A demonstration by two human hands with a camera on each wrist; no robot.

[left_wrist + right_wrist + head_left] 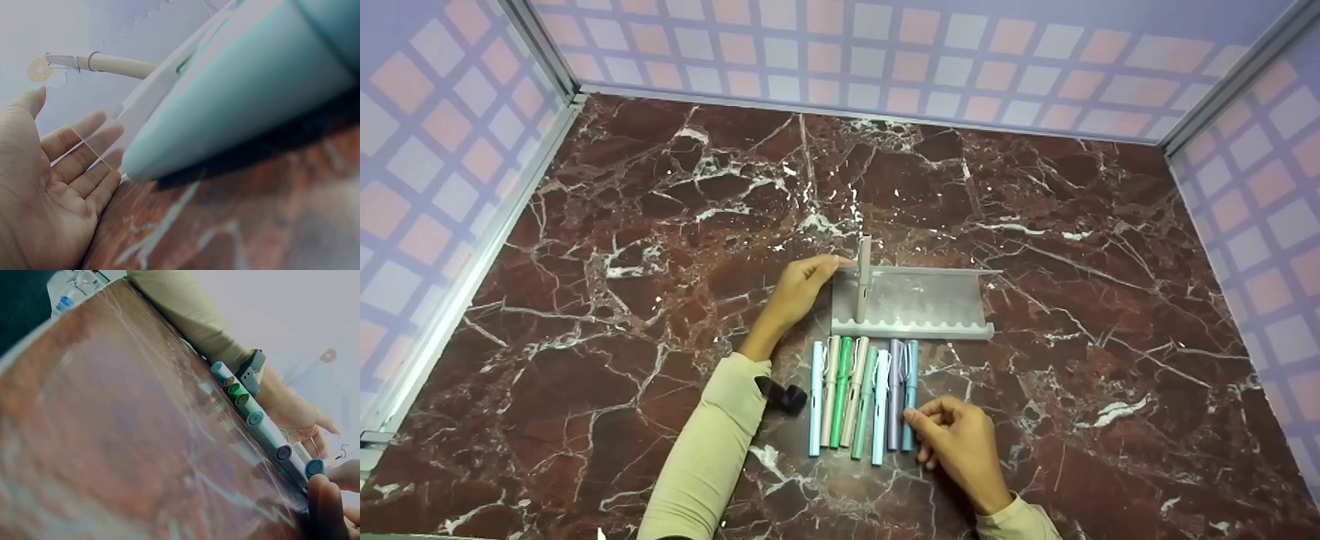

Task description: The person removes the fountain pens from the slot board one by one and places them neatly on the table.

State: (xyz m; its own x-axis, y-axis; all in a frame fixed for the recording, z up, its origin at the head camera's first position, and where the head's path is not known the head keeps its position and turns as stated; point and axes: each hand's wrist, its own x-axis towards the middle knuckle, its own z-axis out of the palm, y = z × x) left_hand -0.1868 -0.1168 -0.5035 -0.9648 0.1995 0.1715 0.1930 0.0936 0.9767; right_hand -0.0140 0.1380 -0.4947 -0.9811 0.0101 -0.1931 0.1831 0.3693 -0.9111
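A clear acrylic pen stand (922, 300) with a scalloped front strip sits mid-table. One beige pen (864, 281) lies in its leftmost notch. At the stand's left edge is my left hand (802, 289); the left wrist view shows its fingers (84, 135) loosely extended behind the clear panel, thumb raised apart. In front of the stand, several capped pens lie side by side, among them a green pen (841, 394) and a purple pen (894, 397). My right hand (960, 442) pinches the lower end of the rightmost blue pen (911, 375) between thumb and curled fingers.
The dark red marbled tabletop (1110, 337) is enclosed by tile-patterned walls (930, 60) at the back and both sides. A black wrist camera (784, 396) on the left forearm sits close beside the leftmost light blue pen (816, 405).
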